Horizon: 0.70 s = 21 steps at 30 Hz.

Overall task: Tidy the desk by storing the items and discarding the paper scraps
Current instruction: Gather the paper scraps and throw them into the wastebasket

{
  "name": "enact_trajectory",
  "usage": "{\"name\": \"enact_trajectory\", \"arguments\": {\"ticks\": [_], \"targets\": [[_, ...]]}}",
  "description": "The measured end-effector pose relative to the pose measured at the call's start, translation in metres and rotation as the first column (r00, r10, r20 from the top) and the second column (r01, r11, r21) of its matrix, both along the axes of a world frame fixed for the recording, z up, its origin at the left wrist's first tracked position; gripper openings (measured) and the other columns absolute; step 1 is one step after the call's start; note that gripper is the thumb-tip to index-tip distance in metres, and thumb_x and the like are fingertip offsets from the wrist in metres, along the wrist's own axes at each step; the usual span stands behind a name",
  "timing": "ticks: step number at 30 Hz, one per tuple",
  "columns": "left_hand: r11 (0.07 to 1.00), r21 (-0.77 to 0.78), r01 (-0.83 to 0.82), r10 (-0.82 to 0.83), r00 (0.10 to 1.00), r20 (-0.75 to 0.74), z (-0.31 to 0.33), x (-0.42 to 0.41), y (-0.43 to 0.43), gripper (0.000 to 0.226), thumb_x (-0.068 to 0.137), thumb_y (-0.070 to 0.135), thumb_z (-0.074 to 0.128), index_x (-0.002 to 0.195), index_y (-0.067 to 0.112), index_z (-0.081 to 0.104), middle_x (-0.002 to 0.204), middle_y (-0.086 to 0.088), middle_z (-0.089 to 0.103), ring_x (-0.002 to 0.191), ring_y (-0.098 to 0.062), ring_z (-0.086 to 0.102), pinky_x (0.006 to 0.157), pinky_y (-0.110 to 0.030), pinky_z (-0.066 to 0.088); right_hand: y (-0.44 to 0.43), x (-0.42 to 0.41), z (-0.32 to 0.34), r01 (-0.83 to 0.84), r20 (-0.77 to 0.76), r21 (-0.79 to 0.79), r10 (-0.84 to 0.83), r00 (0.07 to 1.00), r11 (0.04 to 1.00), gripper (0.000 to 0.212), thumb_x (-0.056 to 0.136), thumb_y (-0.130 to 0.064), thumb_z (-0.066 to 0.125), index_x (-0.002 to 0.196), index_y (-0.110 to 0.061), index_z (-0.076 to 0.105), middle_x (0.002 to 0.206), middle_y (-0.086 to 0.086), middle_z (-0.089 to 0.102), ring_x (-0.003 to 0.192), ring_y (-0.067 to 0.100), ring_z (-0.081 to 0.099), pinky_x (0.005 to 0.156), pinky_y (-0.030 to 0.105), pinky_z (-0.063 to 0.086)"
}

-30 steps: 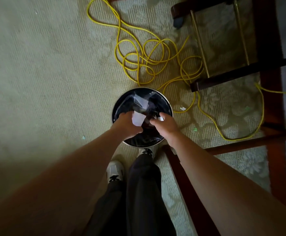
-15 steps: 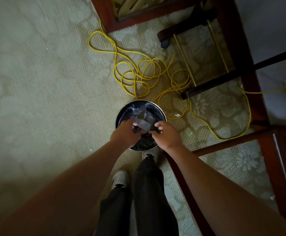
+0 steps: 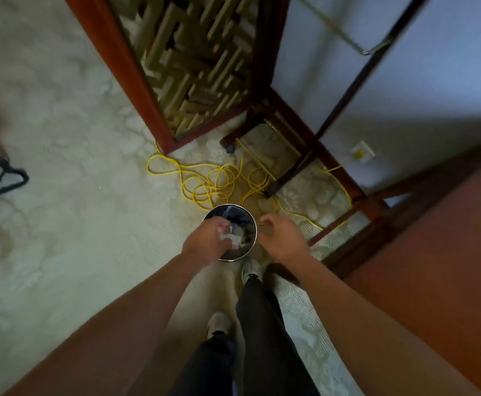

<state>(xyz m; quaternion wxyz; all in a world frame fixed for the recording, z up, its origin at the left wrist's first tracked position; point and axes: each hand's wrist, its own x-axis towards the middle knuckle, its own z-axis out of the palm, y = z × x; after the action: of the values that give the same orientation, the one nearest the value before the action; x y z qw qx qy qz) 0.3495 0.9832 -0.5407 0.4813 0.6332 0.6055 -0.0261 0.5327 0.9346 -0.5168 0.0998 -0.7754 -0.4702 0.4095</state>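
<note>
Discard step in progress. Left hand point(image 3: 206, 242) over bin point(image 3: 245, 217), fingers curled on pale paper scraps point(image 3: 225, 238). Right hand point(image 3: 283, 238) just right of bin, fingers loosely apart, empty. Storing items: progress not visible here.

A round, shiny metal waste bin with a black liner point(image 3: 242, 220) stands upright and open-topped on the pale carpet point(image 3: 90, 224); blurred white paper scraps point(image 3: 230, 240) show in its mouth, toward the left rim
</note>
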Motion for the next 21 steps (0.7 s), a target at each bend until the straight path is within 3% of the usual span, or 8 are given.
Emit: {"name": "enact_trajectory", "arguments": {"ticks": [2, 5, 9, 12, 16, 21], "targets": [[0.997, 0.038, 0.061, -0.061, 0.998, 0.011, 0.035, 0.0, -0.007, 0.045, 0.078, 0.02, 0.069, 0.121, 0.023, 0.058, 0.112, -0.001, 0.061, 0.102, -0.023, 0.062, 0.091, -0.037, 0.05, -0.023, 0.002, 0.034, 0.044, 0.022, 0.049, -0.045, 0.999, 0.998, 0.036, 0.085, -0.027, 0.065, 0.121, -0.024, 0.061, 0.123, -0.002, 0.06, 0.112, 0.018, 0.057, 0.092, 0.039, 0.05], [0.984, 0.097, 0.15, -0.153, 0.988, 0.016, 0.086, 0.007, -0.022, 0.05, 0.078, 0.025, 0.072, 0.125, 0.025, 0.055, 0.118, 0.005, 0.06, 0.104, -0.019, 0.062, 0.095, -0.039, 0.049, -0.064, 0.01, 0.077, 0.119, 0.06, 0.13, -0.128, 0.99, 0.984, 0.039, 0.086, -0.028, 0.064, 0.125, -0.023, 0.061, 0.128, -0.001, 0.059, 0.117, 0.018, 0.056, 0.095, 0.037, 0.048], [0.92, 0.249, 0.303, -0.321, 0.947, 0.031, 0.144, 0.034, -0.046, 0.046, 0.082, 0.029, 0.071, 0.125, 0.024, 0.054, 0.115, 0.006, 0.057, 0.104, -0.016, 0.06, 0.089, -0.033, 0.05, -0.122, 0.022, 0.12, 0.212, 0.118, 0.202, -0.239, 0.964, 0.956, 0.044, 0.087, -0.031, 0.063, 0.13, -0.025, 0.057, 0.133, -0.001, 0.055, 0.122, 0.019, 0.051, 0.099, 0.04, 0.047], [0.856, 0.307, 0.416, -0.452, 0.89, 0.054, 0.18, 0.061, -0.073, 0.042, 0.084, 0.027, 0.069, 0.124, 0.023, 0.056, 0.115, 0.006, 0.057, 0.103, -0.014, 0.059, 0.093, -0.03, 0.048, -0.166, 0.033, 0.151, 0.297, 0.133, 0.271, -0.341, 0.931, 0.916, 0.042, 0.084, -0.033, 0.063, 0.125, -0.027, 0.059, 0.128, -0.003, 0.057, 0.116, 0.018, 0.055, 0.095, 0.04, 0.049], [0.767, 0.348, 0.539, -0.592, 0.804, 0.059, 0.213, 0.102, -0.115, 0.04, 0.085, 0.029, 0.068, 0.122, 0.027, 0.054, 0.117, 0.008, 0.056, 0.103, -0.014, 0.058, 0.094, -0.038, 0.05, -0.226, 0.05, 0.185, 0.41, 0.149, 0.353, -0.483, 0.863, 0.841, 0.043, 0.085, -0.026, 0.062, 0.127, -0.024, 0.059, 0.131, -0.001, 0.056, 0.123, 0.02, 0.052, 0.101, 0.039, 0.046], [0.645, 0.395, 0.654, -0.726, 0.685, 0.051, 0.237, 0.151, -0.172, 0.037, 0.088, 0.029, 0.067, 0.123, 0.028, 0.054, 0.114, 0.011, 0.056, 0.104, -0.01, 0.058, 0.088, -0.026, 0.047, -0.302, 0.073, 0.205, 0.557, 0.148, 0.407, -0.653, 0.742, 0.724, 0.039, 0.088, -0.03, 0.062, 0.127, -0.029, 0.056, 0.134, -0.008, 0.054, 0.121, 0.013, 0.051, 0.099, 0.032, 0.046]]}}
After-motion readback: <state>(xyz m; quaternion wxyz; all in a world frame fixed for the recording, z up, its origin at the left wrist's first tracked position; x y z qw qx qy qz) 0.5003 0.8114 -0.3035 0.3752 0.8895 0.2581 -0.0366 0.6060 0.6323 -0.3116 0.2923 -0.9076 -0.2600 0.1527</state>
